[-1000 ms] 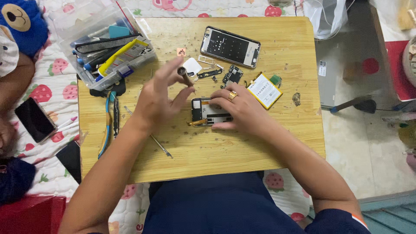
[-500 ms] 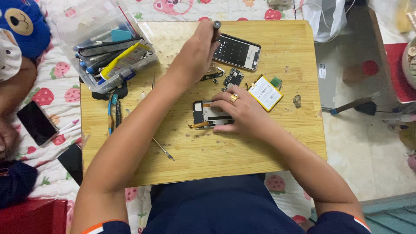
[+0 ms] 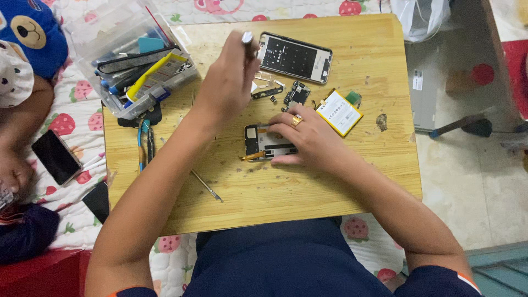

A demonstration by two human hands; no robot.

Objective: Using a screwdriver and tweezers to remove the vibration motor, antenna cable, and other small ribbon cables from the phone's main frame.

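Note:
My left hand (image 3: 226, 87) is raised above the wooden table (image 3: 341, 181) with its fingers closed on a small pen-like tool (image 3: 247, 39) whose pale tip points up. My right hand (image 3: 308, 137), with a gold ring, presses down on a dark opened phone frame (image 3: 258, 142) at the table's middle. A phone screen panel (image 3: 295, 57) lies at the far side. A small circuit board (image 3: 297, 94) and a white and yellow battery (image 3: 340, 113) lie just beyond my right hand.
A clear plastic box of tools (image 3: 132, 66) stands at the table's far left corner. A thin metal pick (image 3: 205, 185) and blue-handled tweezers (image 3: 144, 144) lie on the left part. A black phone (image 3: 56, 157) rests on the strawberry-print quilt at left. Another person's arm (image 3: 22, 115) is at the left edge.
My left hand has lifted from the phone frame and gone toward the table's far side, and now holds the small tool upright. My right hand has stayed on the frame.

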